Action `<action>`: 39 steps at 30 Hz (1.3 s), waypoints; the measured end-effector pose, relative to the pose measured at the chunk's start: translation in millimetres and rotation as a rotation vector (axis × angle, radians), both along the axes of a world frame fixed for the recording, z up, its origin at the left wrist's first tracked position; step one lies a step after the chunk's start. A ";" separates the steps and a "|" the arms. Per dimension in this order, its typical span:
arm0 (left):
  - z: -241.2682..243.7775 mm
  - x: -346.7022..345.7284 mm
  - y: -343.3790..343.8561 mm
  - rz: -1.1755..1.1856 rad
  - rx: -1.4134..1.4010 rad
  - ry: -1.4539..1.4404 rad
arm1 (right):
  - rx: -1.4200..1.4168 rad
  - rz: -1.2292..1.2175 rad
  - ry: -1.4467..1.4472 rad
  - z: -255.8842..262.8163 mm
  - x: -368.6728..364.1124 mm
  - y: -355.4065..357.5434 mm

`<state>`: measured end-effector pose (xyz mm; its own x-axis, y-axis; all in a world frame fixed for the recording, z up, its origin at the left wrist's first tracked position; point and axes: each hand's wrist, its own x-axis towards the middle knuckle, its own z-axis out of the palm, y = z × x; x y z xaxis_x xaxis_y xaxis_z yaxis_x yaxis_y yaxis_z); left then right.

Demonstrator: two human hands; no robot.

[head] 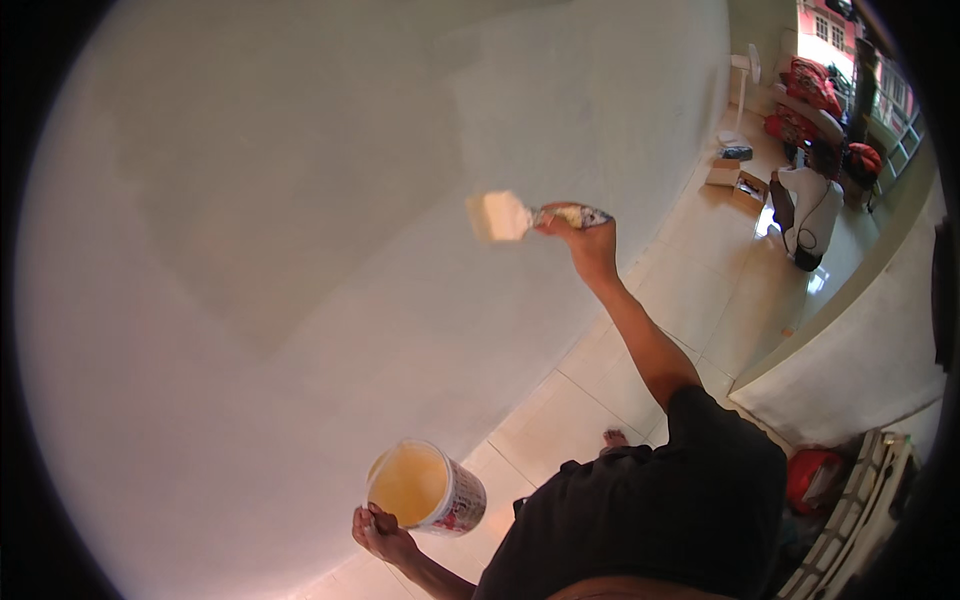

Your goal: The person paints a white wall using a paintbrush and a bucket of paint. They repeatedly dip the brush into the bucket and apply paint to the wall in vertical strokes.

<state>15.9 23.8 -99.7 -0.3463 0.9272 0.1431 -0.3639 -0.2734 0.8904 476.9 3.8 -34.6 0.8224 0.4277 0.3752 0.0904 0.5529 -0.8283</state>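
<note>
My right hand (592,244) grips the speckled handle of a wide paintbrush (506,216), its bristles pointing left at the wall. Whether the bristles touch the surface I cannot tell. Darker patches mark the upper part of the pale wall (322,420), with uneven edges between them and the lighter area. Low down, my left hand (381,531) holds a plastic bucket (466,495) at its rim or handle. The bucket is tilted towards me, bears printing outside, and has a yellowish inside; its fill level is unclear.
Glossy tiles cover the floor (600,382). At upper right a person in a white top (814,202) crouches near an open cardboard box (748,191) and a white stand fan (742,90). A low wall (847,352) curves along the right, with a red item (814,480) below it.
</note>
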 end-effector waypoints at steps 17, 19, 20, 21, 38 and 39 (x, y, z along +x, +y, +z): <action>21.3 135.1 11.1 -0.335 0.035 0.080 | -0.375 0.921 -0.356 -0.8 -19.9 -14.6; 21.8 147.6 10.3 -0.207 -0.025 0.068 | -0.365 0.974 -0.383 0.0 -21.1 -6.7; 14.7 156.7 12.2 -0.117 -0.055 0.032 | -0.395 0.966 -0.417 -2.4 -22.4 -5.3; 9.7 165.6 12.9 -0.021 -0.082 0.003 | -0.419 0.971 -0.445 -3.4 -18.5 -2.4; 16.7 162.0 12.3 -0.734 -0.021 0.201 | -0.762 0.953 -0.971 -76.9 -102.9 19.1; 13.5 160.6 14.9 -0.743 -0.022 0.200 | -0.786 0.961 -0.976 -84.9 -107.1 23.2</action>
